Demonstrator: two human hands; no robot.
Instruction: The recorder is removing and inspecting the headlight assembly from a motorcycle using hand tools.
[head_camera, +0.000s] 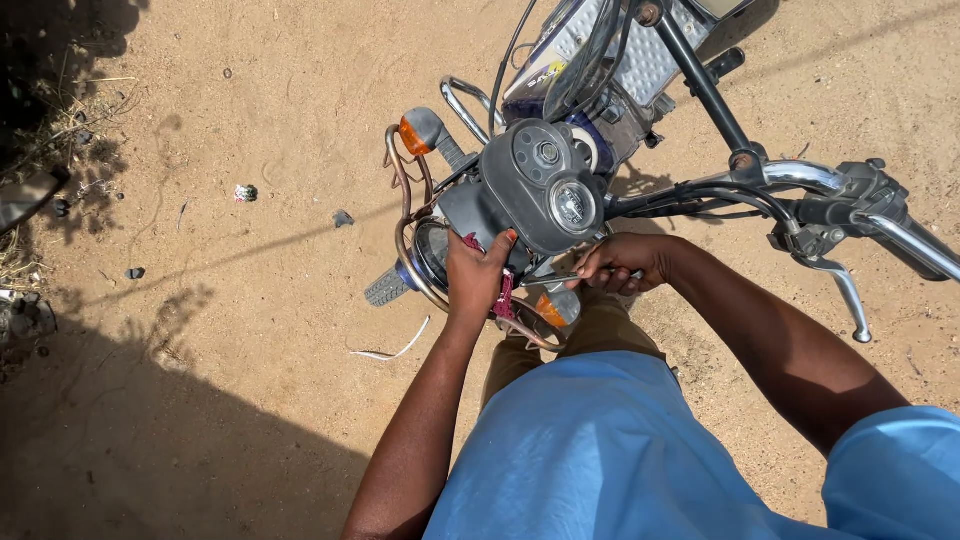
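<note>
Head view looks down on a motorcycle's front, with the grey instrument cluster (545, 185) as the landmark. Far left of it, a small stone (245, 192) lies on the sandy ground (250, 120). Just left of it sits an orange turn signal (418, 130) above the rusty guard bar (405, 235). Below-left of the cluster, the left hand (478, 275) presses against the headlight housing (470, 212), fingers together on it. Below-right, the right hand (622, 265) has fingers curled tight around a thin metal tool (560, 279). Far right runs the chrome handlebar (800, 178) with its brake lever (845, 290).
</note>
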